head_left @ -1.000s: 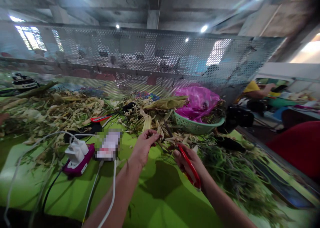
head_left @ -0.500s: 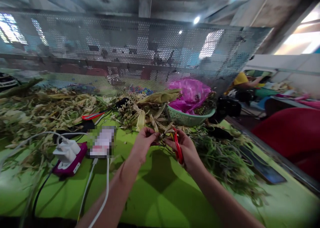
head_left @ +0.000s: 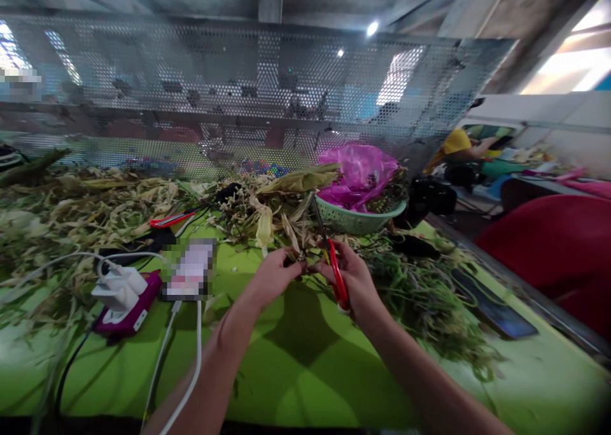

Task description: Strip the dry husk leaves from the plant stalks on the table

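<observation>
Left hand: I see the left hand (head_left: 280, 272) with thumb and fingertips pinched together on a dried plant piece (head_left: 300, 256).
Right hand: the right hand (head_left: 352, 270) is curled round red-handled scissors (head_left: 338, 281), dark blades pointing up and away; can't tell how far apart the blades are.
Plant piece: between both hands, low over the green table (head_left: 305, 390); can't tell whether the right fingertips touch it too.
Just beyond hands: more dry husks, and a pale green basket (head_left: 360, 222) holding a purple plastic bag (head_left: 365, 167).
Right of hands: tangled green stems (head_left: 424, 307), dark flat device (head_left: 496, 311) beside them.
Left of hands: phone (head_left: 191, 270), screen pixelated, cable attached; purple power block (head_left: 126, 320) with white plugs (head_left: 119, 292) on it.
Far left: wide heap of dried leaves (head_left: 90, 202), red cutter (head_left: 172, 220) at its edge.
Background: perforated metal screen (head_left: 229, 97); red chair (head_left: 548, 256) right, person in yellow (head_left: 458, 142) beyond.
</observation>
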Demonstrator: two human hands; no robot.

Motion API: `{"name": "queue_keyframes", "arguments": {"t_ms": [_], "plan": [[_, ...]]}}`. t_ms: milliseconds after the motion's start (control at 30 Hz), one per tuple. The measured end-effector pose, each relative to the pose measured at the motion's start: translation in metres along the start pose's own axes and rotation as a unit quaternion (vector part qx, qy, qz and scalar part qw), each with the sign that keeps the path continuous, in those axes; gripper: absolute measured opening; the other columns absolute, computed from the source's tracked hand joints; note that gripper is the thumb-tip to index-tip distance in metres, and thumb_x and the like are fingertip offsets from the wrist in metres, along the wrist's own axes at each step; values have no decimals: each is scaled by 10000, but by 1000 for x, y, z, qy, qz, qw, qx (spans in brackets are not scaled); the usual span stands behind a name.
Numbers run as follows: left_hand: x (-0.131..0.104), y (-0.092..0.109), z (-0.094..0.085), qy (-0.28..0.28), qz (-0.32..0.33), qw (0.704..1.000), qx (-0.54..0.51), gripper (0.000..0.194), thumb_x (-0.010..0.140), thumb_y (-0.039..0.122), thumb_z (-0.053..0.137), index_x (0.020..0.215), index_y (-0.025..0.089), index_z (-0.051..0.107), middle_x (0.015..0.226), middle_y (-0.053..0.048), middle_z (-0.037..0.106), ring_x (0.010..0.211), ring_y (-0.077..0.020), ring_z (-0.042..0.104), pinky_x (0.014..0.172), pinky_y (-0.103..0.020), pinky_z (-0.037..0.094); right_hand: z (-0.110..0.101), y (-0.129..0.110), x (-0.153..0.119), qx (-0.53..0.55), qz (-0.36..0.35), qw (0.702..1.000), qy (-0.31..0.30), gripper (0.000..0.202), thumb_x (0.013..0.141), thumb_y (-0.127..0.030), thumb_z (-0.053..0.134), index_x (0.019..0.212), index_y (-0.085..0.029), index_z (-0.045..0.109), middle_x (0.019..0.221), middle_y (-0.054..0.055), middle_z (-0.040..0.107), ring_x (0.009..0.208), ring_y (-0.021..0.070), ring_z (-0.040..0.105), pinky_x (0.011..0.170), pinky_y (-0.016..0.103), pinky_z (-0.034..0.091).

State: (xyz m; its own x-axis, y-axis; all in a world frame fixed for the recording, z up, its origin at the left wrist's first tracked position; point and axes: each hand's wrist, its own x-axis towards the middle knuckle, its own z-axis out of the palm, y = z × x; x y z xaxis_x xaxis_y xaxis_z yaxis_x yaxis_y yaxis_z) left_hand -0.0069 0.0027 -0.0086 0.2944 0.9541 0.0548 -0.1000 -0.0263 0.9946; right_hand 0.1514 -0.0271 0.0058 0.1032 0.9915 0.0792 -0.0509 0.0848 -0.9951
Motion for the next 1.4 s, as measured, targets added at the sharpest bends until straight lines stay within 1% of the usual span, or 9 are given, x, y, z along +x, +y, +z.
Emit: {"name": "queue_keyframes", "arguments": {"t_ms": [233,333,433,567,700,800,900,1133,1400], "plan": [[0,3,0,-14,-29,999,-31,159,704,320,681,692,163,659,659,-34,636,585,-130,530,594,-253,446,1,1,-3,10,-3,999,-32,544,667,-334,754,1136,-178,527,760,-7,599,539,87,472,475,211,345],[1,7,-2,28,-31,998,-45,160,679,306,703,671,157,645,623,-16,613,569,-122,520,602,-253,442,-1,-4,-5,-35,-14,999,-29,543,658,-397,764,1103,-196,527,778,-8,578,620,119,516,522,220,386],[2,14,-6,90,-39,992,-76,184,653,307,728,654,151,629,591,-3,595,552,-114,514,601,-251,433,-12,-13,-9,-120,-37,991,-45,530,663,-428,764,1081,-214,520,770,-15,548,683,144,523,591,236,429],[2,18,-9,157,-38,981,-105,196,634,298,743,636,162,602,566,18,571,535,-105,502,585,-240,408,-38,-23,-16,-258,-48,957,-125,496,728,-438,711,1134,-234,510,788,-16,559,708,161,526,648,258,444],[2,13,-12,176,-13,982,-61,181,680,322,710,665,173,608,592,19,572,576,-117,515,580,-230,389,-52,-28,-22,-372,-42,911,-172,452,736,-450,688,1108,-230,556,814,5,617,718,192,556,645,272,437],[3,7,-12,169,6,985,-36,188,702,348,694,695,172,625,623,5,586,593,-126,518,587,-239,392,-49,-26,-25,-426,-28,886,-182,371,764,-425,656,1074,-240,573,807,2,646,721,202,575,639,270,432],[5,3,-10,147,26,987,-53,200,690,353,706,729,168,639,640,3,590,604,-129,521,601,-243,404,-43,-23,-24,-446,-35,878,-170,282,783,-401,626,1011,-238,597,844,6,673,764,216,599,665,275,438],[4,5,-6,114,29,988,-104,200,680,345,705,726,160,648,659,13,596,615,-119,526,630,-238,432,-44,-15,-16,-436,-42,883,-166,229,761,-374,626,939,-232,649,816,3,689,763,219,623,663,272,451],[3,6,-7,106,29,989,-98,164,673,303,704,725,157,651,658,7,602,612,-125,521,623,-247,431,-46,-12,-14,-424,-31,889,-172,183,728,-362,645,859,-236,665,726,-13,668,612,177,569,559,245,416]]}}
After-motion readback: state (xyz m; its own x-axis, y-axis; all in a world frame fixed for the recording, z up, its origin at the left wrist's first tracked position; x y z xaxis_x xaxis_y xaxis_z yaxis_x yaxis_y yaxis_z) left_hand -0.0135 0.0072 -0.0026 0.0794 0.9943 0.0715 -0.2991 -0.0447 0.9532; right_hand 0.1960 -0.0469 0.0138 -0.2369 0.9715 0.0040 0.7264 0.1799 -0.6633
